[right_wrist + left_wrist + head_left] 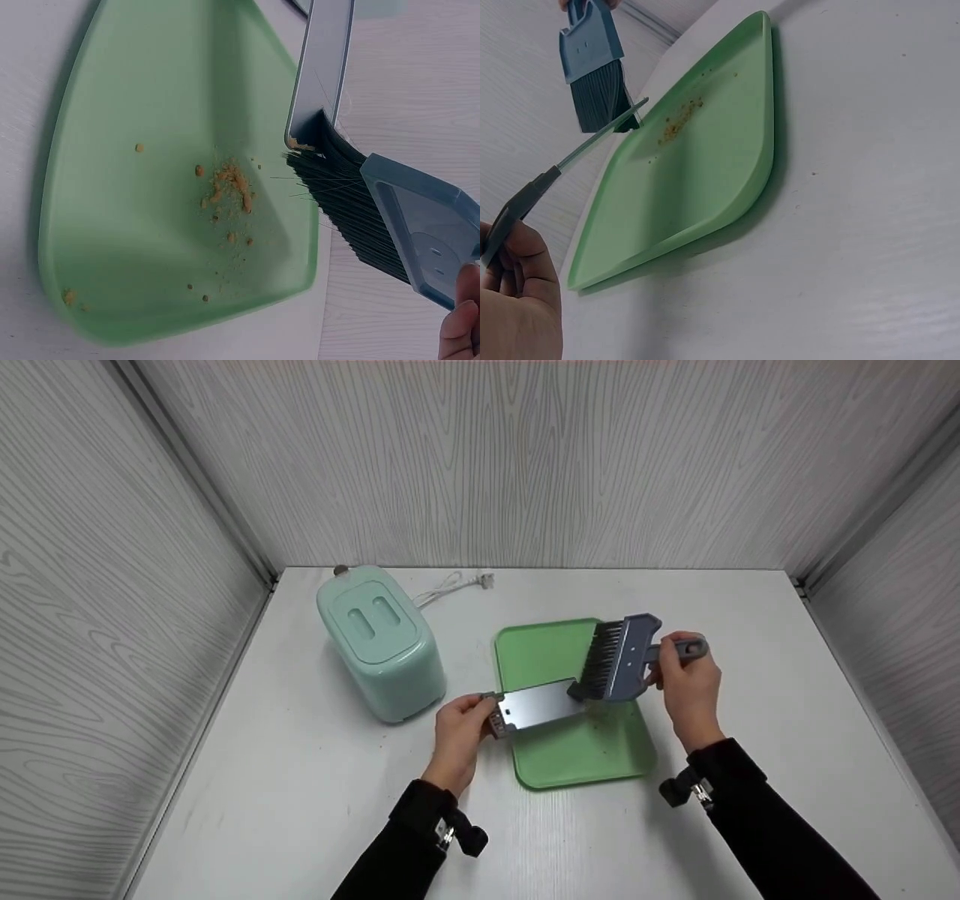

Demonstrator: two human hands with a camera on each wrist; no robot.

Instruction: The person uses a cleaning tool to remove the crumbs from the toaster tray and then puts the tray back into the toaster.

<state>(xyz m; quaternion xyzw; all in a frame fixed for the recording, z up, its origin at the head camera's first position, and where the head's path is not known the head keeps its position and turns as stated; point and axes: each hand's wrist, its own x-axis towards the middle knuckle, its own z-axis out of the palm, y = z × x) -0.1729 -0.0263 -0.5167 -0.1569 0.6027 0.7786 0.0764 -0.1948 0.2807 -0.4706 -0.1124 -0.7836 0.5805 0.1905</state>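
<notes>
On the white table (pixel 262 787), we saw a mint-green appliance (pixel 382 649) and its corded plug (pixel 487 580). To the appliance's right, we saw a green tray (pixel 559 761).

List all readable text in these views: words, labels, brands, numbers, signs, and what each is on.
None readable.
Mint-green appliance: no lettering seen on the visible faces.
Brush: small dots on its head, no legible text.
Green tray: no lettering seen.
Metal tray: blank top; marks on its grey end too small to tell.
Plug: too small to read.
</notes>
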